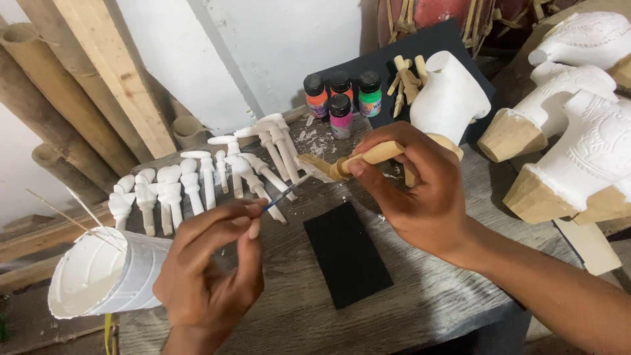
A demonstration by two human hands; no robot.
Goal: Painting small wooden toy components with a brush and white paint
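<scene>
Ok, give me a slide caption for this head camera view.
Left hand brushes white paint onto a wooden limb piece held by the right hand.

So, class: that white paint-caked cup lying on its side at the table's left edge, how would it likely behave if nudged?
The cup lies on its side, so it may roll. It overhangs the table edge, so a nudge could tip it off. Its thin ribbed wall suggests it is light and would probably flex.

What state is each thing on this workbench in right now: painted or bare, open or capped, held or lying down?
Wooden piece: bare wood, held in the right hand.
Brush: pinched in the left hand, tip at the wooden piece.
Paint bottles: upright, capped.
Row of small parts: coated white, lying on the table.
White cup: tipped on its side.
Black card: lying flat.
</scene>
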